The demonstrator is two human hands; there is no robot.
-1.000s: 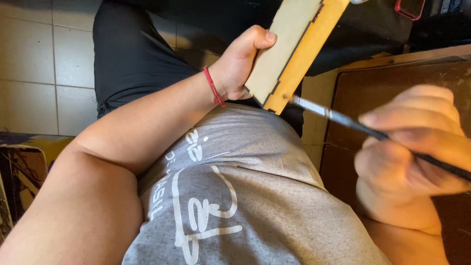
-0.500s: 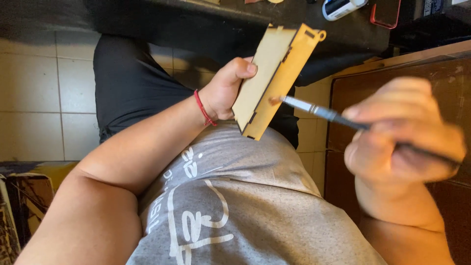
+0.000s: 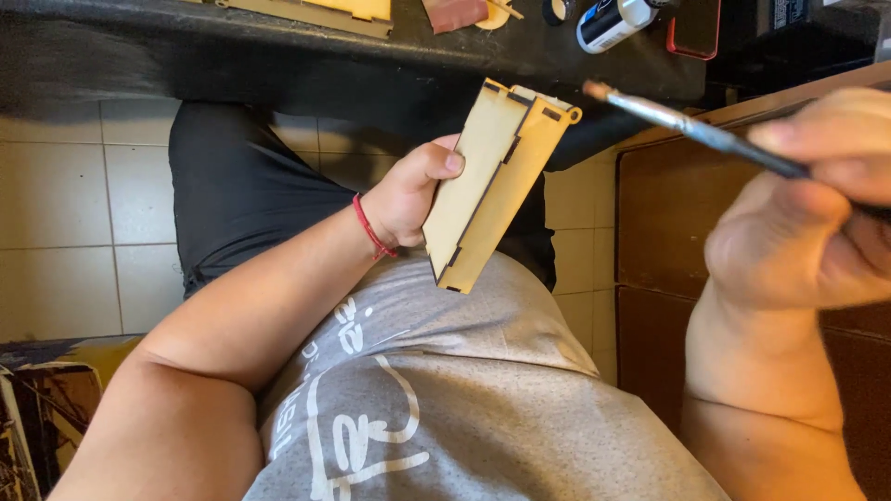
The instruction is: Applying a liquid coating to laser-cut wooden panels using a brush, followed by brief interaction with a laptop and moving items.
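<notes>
My left hand (image 3: 410, 193) grips a light plywood piece (image 3: 492, 181), two thin slotted panels joined at an edge, held tilted above my lap. A red band circles that wrist. My right hand (image 3: 817, 213) is closed around a thin paintbrush (image 3: 691, 130) with a dark handle and metal ferrule; its tip points up and left, apart from the plywood piece, to the right of its top corner.
A dark tabletop edge (image 3: 278, 56) runs along the top with more plywood parts (image 3: 316, 11), a white bottle (image 3: 613, 19) and a red-edged phone (image 3: 696, 28). A brown wooden cabinet (image 3: 668, 213) stands at right. Beige floor tiles lie at left.
The brush tip has lifted off the plywood's edge and moved up and right. My left hand has lowered the piece and turned it so its flat face shows more.
</notes>
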